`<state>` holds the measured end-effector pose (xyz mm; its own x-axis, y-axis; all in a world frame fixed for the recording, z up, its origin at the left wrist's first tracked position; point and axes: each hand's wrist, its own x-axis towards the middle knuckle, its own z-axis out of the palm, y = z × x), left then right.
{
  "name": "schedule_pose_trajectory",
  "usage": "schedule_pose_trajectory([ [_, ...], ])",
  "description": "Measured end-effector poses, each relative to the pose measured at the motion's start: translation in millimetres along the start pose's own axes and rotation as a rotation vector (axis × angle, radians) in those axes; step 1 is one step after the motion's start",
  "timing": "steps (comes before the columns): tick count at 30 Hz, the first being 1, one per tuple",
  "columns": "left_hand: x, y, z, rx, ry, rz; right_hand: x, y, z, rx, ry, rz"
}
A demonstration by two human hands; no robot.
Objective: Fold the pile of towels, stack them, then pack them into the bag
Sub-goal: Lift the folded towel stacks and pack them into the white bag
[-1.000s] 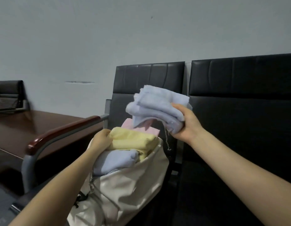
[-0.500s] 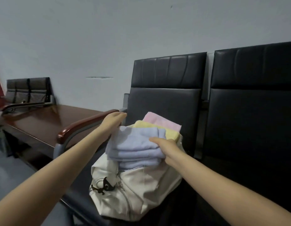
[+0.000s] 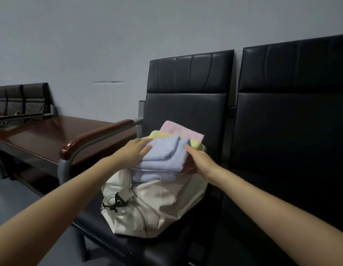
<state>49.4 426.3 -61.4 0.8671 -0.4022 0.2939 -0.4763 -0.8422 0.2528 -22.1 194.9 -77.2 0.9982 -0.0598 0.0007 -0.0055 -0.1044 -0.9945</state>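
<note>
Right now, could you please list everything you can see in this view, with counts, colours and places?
blue towels: a folded stack, exact count unclear, light blue, on top in the bag's mouth.
yellow towel: one, pale yellow, behind the blue ones.
pink towel: one, pink, rearmost, against the chair back.
bag: one, cream white with a black cord toggle, on the chair seat.
chairs: two, black padded, side by side; the left one has a wood-topped armrest.
table: one, dark reddish brown, at left.
far seats: one row, dark, behind the table.
wall: grey.
left hand: flat on the blue stack's left side.
right hand: on the stack's right edge; its grip is partly hidden.
</note>
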Motion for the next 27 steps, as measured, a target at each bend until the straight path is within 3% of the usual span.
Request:
schedule_pose_trajectory([
  [3,4.2,23.9,-4.9,0.193,0.101,0.064,-2.5,14.0,-20.6,-0.261,0.0,-0.1],
  [6,1.4,70.0,-6.3,0.111,0.122,0.236,-5.1,30.9,-21.2,-0.565,-0.104,-0.236],
  [9,0.3,84.8,9.1,0.079,0.048,0.341,-5.5,41.0,-13.6,-0.651,-0.148,-0.429],
  [12,6.4,58.9,14.1,0.072,0.011,0.249,-3.9,53.2,-14.7,-0.662,-0.123,-0.521],
  [18,7.5,18.4,18.6,-0.213,0.111,0.132,10.9,58.5,-6.4,-0.749,-0.09,-0.655],
  [22,12.0,19.7,25.5,-0.25,0.125,0.151,19.8,55.1,-6.0,-0.857,-0.106,-0.638],
  [27,16.6,26.8,27.3,-0.312,0.137,0.129,17.0,60.9,-7.5,-1.094,-0.284,-0.404],
])
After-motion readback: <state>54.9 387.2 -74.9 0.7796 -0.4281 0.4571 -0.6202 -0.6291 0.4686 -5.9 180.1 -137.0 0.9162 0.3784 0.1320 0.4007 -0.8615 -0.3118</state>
